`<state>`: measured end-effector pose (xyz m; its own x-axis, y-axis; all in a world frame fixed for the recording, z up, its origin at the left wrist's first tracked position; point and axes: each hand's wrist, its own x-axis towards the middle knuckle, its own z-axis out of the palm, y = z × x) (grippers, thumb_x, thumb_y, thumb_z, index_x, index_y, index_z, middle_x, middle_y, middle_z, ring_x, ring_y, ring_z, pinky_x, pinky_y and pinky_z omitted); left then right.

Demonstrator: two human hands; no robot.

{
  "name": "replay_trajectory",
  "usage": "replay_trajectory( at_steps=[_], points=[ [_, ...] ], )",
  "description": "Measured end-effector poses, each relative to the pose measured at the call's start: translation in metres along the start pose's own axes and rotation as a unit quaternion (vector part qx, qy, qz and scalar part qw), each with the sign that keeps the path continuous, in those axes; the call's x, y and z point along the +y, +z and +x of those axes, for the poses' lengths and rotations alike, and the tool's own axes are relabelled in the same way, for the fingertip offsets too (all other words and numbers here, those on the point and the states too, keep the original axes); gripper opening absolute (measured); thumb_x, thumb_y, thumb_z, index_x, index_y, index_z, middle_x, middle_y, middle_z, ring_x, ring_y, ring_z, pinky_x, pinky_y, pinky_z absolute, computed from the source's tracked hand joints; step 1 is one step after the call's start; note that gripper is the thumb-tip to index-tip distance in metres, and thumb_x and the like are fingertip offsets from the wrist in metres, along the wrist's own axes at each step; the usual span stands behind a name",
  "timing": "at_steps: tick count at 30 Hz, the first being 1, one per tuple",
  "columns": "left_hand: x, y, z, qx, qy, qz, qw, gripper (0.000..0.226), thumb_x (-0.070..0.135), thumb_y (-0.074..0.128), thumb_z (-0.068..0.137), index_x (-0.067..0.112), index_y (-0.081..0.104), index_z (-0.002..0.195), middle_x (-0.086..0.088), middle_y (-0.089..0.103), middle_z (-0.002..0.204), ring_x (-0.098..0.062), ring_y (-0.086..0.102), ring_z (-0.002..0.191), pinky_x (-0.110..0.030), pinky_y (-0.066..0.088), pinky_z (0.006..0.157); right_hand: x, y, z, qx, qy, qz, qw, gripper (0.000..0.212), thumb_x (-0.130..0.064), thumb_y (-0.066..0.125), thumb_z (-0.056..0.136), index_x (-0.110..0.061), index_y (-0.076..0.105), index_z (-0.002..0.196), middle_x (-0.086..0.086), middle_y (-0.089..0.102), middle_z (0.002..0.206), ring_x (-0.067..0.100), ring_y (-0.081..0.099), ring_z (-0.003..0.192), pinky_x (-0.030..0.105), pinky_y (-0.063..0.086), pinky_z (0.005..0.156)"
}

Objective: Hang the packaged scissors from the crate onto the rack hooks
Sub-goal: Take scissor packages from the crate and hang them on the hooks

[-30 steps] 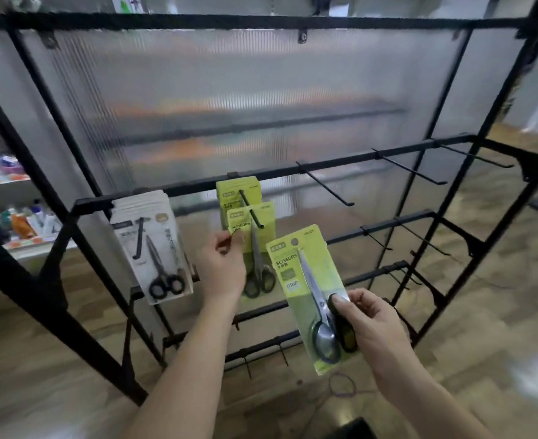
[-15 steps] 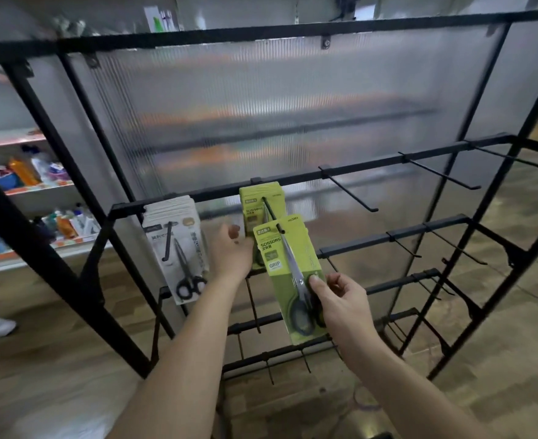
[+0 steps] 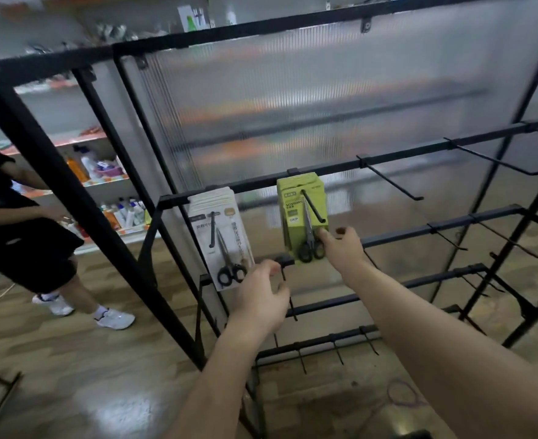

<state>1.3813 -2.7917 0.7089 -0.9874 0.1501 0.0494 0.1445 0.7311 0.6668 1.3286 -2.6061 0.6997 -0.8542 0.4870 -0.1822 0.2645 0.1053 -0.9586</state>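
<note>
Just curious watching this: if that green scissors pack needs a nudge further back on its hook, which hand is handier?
Probably the right hand: it touches the green pack beside the scissor handles. The left hand hangs lower, empty, near the white pack.

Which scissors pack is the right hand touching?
The green pack, hanging right of the white pack; the right hand touches its lower right side.

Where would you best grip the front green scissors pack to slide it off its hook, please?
I'd pinch the green scissors pack at its lower right edge, beside the scissor handles, coming from the front. It hangs flat by its top hole on a hook pointing toward you, so it slides forward.
</note>
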Motion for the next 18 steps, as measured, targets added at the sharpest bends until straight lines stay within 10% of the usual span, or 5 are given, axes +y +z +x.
replay_trajectory(
  at_steps=[7,12,18],
  points=[
    [0.025,0.026,-0.027,-0.058,0.0,0.071,0.996,0.048,0.032,0.056,0.1,0.031,0.046,0.147,0.005,0.053,0.144,-0.02,0.055,0.125,-0.033,0.049,0.096,0.027,-0.084,-0.057,-0.101,-0.036,-0.155,0.982,0.063,-0.042,0.063,0.097,-0.023,0.04,0.152,-0.004,0.057,0.133,0.011,0.059,0.096,0.027,0.047,0.072],
    [0.072,0.06,-0.074,-0.041,-0.002,0.112,0.993,0.051,0.036,0.055,0.101,0.027,0.042,0.149,0.005,0.048,0.146,-0.018,0.049,0.132,-0.041,0.045,0.11,0.028,-0.157,-0.1,-0.128,-0.167,-0.422,0.882,0.066,-0.048,0.056,0.097,-0.027,0.033,0.156,0.001,0.051,0.151,0.024,0.057,0.126,0.037,0.051,0.099],
    [0.101,0.103,-0.147,-0.066,-0.042,0.14,0.987,0.052,0.038,0.055,0.102,0.029,0.04,0.151,0.007,0.044,0.15,-0.016,0.05,0.131,-0.038,0.048,0.105,0.056,-0.223,-0.154,-0.165,-0.213,-0.494,0.827,0.058,-0.047,0.054,0.099,-0.023,0.039,0.15,0.0,0.055,0.144,0.025,0.058,0.123,0.039,0.049,0.101]
  ],
)
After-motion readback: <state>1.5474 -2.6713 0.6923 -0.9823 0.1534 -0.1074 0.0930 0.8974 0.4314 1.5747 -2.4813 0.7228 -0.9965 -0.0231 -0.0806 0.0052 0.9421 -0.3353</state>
